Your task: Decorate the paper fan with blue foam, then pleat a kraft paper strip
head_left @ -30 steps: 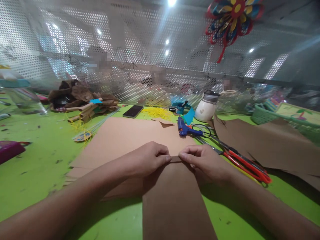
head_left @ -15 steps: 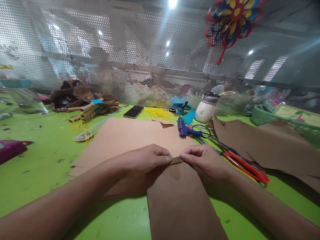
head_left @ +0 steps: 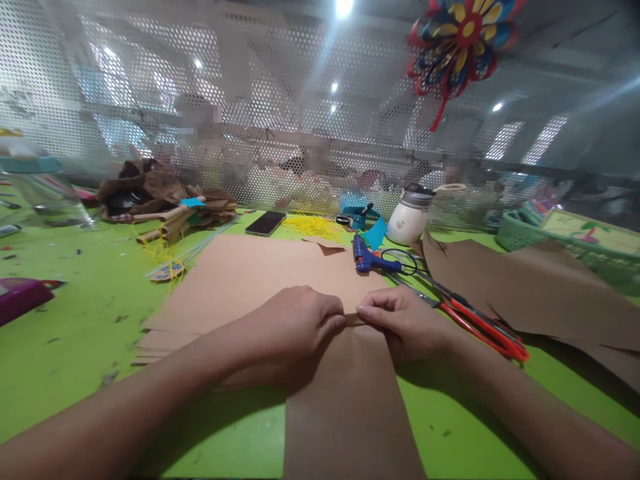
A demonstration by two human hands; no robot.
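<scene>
A long strip of brown paper (head_left: 350,407) runs from my fingers down past the bottom of the view, its far end folded or rolled over into a narrow band. My left hand (head_left: 305,327) pinches the left part of that band, fingers curled under. At the right end, my right hand (head_left: 407,320) grips it between thumb and forefinger. Beneath and beyond my hands lies a stack of tan paper sheets (head_left: 240,273). A blue glue gun (head_left: 370,257) rests at the stack's right edge, and red-handled scissors (head_left: 480,327) lie right of my right hand.
On the green table (head_left: 65,373), a phone (head_left: 265,223), yellow paper shreds (head_left: 313,227) and a white jar (head_left: 409,217) stand at the back. Crumpled brown paper (head_left: 150,190) is back left. Brown sheets (head_left: 525,287) and a green basket (head_left: 530,240) are at right. Perforated metal screen (head_left: 280,87) behind.
My left hand has turned over, its knuckles more raised and fingers curled tighter around the folded band. The near part of the strip has swung slightly left. My right hand keeps its pinch.
</scene>
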